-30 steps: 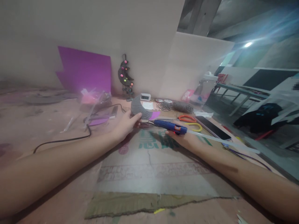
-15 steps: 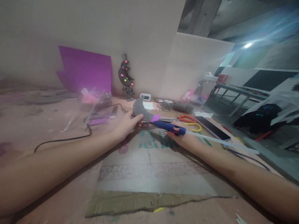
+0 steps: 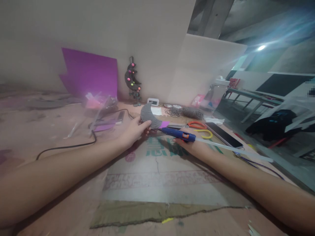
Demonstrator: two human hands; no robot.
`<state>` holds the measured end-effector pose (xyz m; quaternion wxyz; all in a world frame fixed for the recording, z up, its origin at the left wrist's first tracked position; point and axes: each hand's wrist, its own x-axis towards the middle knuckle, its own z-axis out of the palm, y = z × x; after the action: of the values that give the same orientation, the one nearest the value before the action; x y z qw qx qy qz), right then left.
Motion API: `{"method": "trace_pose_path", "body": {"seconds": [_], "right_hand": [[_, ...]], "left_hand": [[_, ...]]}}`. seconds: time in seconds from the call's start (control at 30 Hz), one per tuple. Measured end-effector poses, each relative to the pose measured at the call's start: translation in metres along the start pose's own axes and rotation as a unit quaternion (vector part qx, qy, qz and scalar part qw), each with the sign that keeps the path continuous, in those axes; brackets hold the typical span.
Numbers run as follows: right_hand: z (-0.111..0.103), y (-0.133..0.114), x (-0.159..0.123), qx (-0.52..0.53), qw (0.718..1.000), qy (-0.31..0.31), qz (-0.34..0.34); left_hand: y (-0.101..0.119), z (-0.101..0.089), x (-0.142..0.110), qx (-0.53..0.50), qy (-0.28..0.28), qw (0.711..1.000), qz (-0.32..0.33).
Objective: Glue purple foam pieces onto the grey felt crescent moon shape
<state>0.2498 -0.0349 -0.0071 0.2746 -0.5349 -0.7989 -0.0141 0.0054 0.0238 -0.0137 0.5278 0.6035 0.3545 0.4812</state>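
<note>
Between the thumb and fingers of my left hand [image 3: 138, 128] is a crescent moon wrapped in grey yarn [image 3: 149, 115], its purple unwrapped tip [image 3: 164, 124] pointing right. My right hand [image 3: 185, 140] is closed around a blue hot glue gun [image 3: 178, 133]. A long clear glue stick [image 3: 231, 147] sticks out of the gun's back end. The gun's nozzle points left, close to the lower edge of the moon; whether it touches is too small to tell. Both hands are above a printed cardboard sheet [image 3: 157, 188].
Scissors with orange handles [image 3: 197, 125], a yellow handle [image 3: 205, 133] and a phone [image 3: 223, 135] lie on the right. Grey yarn [image 3: 193, 113] and a small white clock [image 3: 153, 102] are at the back. A decorated moon [image 3: 132, 78] and purple sheet [image 3: 92, 73] stand against the wall. A black cord [image 3: 71, 146] runs left.
Almost nothing differs. The crescent moon has tilted very slightly in my left hand, while the glue gun stays in place.
</note>
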Motion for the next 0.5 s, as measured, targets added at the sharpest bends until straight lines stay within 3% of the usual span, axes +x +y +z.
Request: {"method": "trace_pose_path", "body": {"seconds": [0.5], "right_hand": [[0.0004,0.0003,0.0004,0.015,1.0,0.01,0.003]], "left_hand": [[0.0014,0.0008,-0.0007,-0.001,0.002,1.0,-0.014]]}}
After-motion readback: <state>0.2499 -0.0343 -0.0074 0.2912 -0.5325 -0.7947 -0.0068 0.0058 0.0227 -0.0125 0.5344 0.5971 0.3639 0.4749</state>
